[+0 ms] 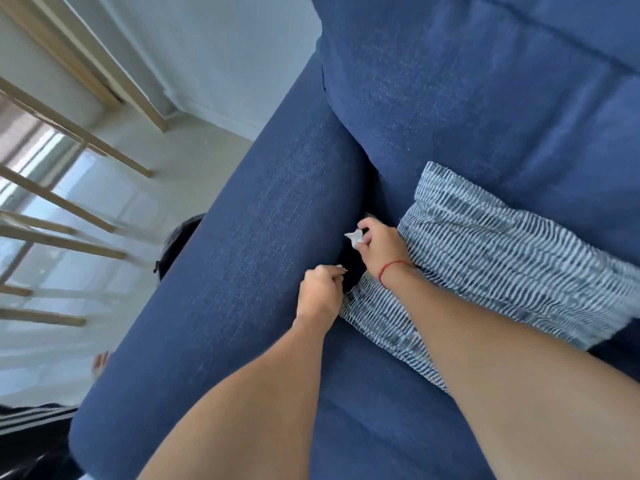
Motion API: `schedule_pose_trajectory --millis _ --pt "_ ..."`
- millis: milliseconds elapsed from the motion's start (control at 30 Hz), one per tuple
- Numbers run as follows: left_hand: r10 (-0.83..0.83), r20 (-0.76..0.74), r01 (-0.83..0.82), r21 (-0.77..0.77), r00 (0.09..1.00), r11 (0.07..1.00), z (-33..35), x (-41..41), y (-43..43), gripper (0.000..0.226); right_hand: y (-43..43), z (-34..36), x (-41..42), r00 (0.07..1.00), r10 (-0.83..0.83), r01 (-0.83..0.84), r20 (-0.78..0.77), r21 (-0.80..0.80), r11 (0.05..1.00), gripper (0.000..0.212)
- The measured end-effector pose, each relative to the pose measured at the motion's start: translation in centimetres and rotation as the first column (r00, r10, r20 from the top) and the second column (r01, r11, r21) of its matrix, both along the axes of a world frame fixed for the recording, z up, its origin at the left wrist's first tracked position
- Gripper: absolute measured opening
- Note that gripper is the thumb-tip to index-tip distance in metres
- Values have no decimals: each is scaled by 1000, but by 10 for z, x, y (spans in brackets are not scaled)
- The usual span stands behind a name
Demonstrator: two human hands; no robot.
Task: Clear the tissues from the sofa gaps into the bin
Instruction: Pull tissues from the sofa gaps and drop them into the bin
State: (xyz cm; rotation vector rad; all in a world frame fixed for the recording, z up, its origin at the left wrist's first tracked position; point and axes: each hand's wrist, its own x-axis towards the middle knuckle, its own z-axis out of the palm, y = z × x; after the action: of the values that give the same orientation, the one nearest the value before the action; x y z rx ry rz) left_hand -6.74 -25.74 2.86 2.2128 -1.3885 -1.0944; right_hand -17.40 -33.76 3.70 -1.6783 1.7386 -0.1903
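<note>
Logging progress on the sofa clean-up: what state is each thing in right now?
tissue: crumpled, pinched in the fingers, out of the gap.
right hand: shut on the tissue.
left hand: curled at the gap's edge; cannot tell if holding anything.
sofa gap: held open, dark inside.
striped cushion: lying flat on the seat.

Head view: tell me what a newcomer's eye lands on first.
The white tissue, pinched in the right hand at the dark gap beside the blue sofa arm. Next, the striped cushion lying on the seat to its right. The left hand presses at the same gap.
</note>
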Motion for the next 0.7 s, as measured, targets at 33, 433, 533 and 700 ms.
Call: schedule_pose_trajectory --millis 33,433,533,700 --pt "17 16 -16 -28 1000 999 12 2 -2 35 -1 9 0 1000 -23 23 14 -15 1000 29" --pt "337 -119 -356 -235 934 904 91 110 -16 16 1 81 98 975 -37 79 221 -185 980 12" --pt "462 -116 -476 -227 879 850 89 159 -10 12 0 84 145 968 -1 41 250 -155 987 12" --pt "672 -98 -679 -152 734 719 80 239 5 12 0 76 222 959 37 -19 282 -66 998 9"
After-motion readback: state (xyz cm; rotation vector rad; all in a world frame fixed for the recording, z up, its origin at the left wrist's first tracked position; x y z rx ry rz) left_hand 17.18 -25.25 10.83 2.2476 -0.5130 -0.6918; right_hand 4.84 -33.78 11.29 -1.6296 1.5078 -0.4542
